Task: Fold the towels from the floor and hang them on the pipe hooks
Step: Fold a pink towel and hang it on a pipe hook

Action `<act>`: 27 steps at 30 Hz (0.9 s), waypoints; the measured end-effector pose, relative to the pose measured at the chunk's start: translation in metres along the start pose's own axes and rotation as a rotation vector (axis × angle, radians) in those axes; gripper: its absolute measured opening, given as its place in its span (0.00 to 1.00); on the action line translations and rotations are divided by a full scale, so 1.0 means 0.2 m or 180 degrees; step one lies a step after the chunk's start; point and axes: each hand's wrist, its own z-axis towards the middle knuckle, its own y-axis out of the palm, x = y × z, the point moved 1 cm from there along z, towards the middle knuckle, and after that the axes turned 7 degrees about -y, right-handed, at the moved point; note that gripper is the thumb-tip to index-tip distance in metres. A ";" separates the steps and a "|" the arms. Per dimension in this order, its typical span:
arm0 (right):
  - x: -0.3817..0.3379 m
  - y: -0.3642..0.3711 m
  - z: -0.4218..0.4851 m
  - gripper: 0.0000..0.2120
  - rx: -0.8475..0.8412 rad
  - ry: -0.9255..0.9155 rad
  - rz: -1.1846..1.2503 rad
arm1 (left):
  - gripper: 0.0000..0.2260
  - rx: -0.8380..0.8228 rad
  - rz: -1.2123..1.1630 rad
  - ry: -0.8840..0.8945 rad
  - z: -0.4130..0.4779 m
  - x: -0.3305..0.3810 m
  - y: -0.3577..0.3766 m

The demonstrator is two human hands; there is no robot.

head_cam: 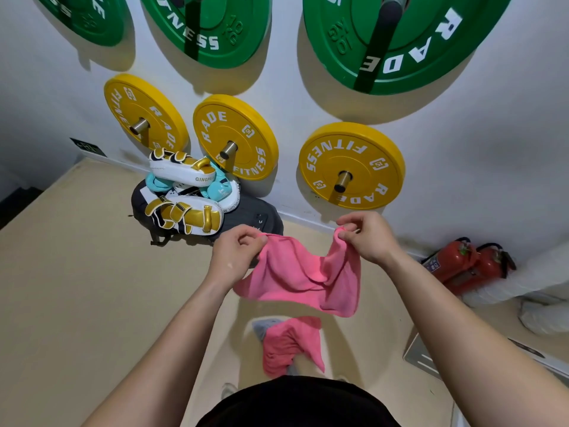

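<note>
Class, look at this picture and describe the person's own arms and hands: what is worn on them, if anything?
The left arm and the right arm are bare as far as the picture shows, no sleeves in sight. The left hand and the right hand wear no gloves, and no watch, ring or bracelet shows. Below them, a black garment covers the person's body.

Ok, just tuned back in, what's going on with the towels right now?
A person holds a pink cloth towel in the air, the left hand pinching one top corner and the right hand the other. It sags between them, not yet folded. Below it a second, crumpled pink towel lies on the beige floor over a grey cloth. No towel hangs on the wall pegs in view.
</note>
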 end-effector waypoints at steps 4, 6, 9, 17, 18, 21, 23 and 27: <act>0.02 0.08 -0.06 0.09 -0.0030 0.0241 0.0649 | 0.06 -0.0216 -0.0082 -0.0085 -0.03 -0.01 0.11; -0.01 0.13 -0.09 0.09 -0.0117 0.0221 0.0902 | 0.08 -0.0285 -0.0118 -0.0159 -0.05 -0.01 0.17; -0.06 0.23 -0.13 0.11 -0.0200 0.0198 0.1188 | 0.06 -0.0278 -0.0232 -0.0251 -0.08 0.00 0.23; -0.16 0.34 -0.18 0.16 0.0053 0.0084 0.1503 | 0.08 -0.0315 -0.0684 -0.0358 -0.12 0.03 0.25; -0.17 0.34 -0.18 0.16 0.0071 0.0065 0.1500 | 0.06 -0.0355 -0.0736 -0.0336 -0.12 0.03 0.25; -0.18 0.34 -0.19 0.16 0.0101 0.0045 0.1464 | 0.03 -0.0441 -0.0804 -0.0335 -0.12 0.04 0.24; -0.19 0.33 -0.19 0.16 0.0094 0.0043 0.1402 | 0.06 -0.0477 -0.0780 -0.0388 -0.12 0.03 0.23; -0.19 0.32 -0.19 0.15 0.0009 0.0001 0.1305 | 0.04 -0.0566 -0.0788 -0.0478 -0.11 0.03 0.21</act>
